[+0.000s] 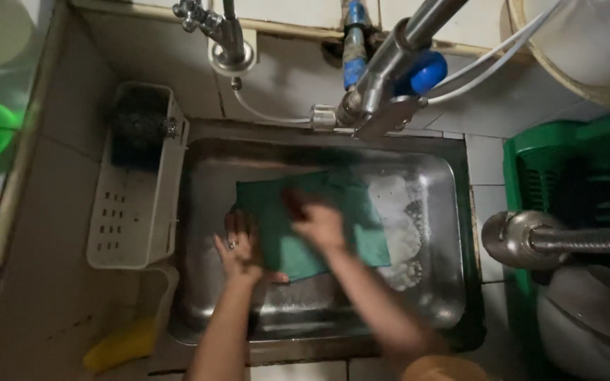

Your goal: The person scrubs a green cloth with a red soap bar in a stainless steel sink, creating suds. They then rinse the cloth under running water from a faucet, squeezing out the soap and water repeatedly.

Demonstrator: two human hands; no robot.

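A green cutting board (351, 212) lies tilted in the steel sink (446, 282). My left hand (238, 247), a ring on one finger, holds the board's left edge with fingers spread on it. My right hand (318, 220) is blurred and presses on the board's middle, closed around something small and dark that I cannot make out. White soap foam (400, 226) covers the sink bottom to the right of the board.
A tap (383, 70) with a blue part juts over the sink's back. A white caddy (135, 190) with a dark scrubber hangs left of the sink, a yellow sponge (118, 346) below it. A green crate (573, 176) and metal pot (587, 310) stand right.
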